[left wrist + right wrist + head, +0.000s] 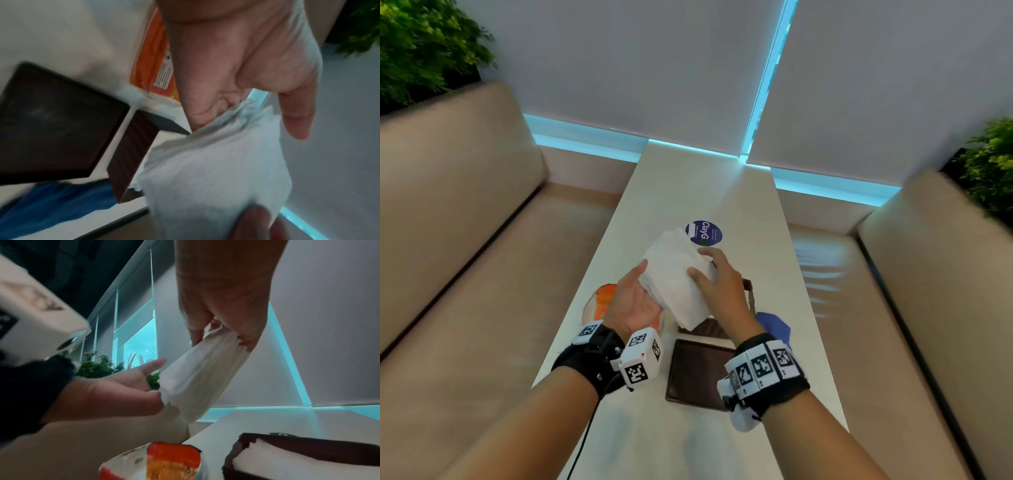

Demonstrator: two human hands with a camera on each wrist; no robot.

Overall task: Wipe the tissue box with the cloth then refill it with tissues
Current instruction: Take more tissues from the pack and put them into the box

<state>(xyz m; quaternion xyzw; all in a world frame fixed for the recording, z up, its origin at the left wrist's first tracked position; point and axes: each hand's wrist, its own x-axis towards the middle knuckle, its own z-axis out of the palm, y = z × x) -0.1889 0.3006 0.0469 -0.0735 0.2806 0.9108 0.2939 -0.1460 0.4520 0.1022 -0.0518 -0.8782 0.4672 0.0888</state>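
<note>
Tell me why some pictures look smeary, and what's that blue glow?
Left wrist view: tissue stack and brown lid smear with motion blur. Right wrist view: softer, the orange packet blurred. Head view: sharpest, edges bent; cyan light glows along the blinds.

Both hands (pixel 633 301) (pixel 717 284) raised, fingers pinching.

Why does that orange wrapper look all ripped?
The orange and white plastic wrapper lies torn open on the white table, left of the dark brown tissue box. The stack of white tissues held by both hands probably came from it. Nothing is spilled.
</note>
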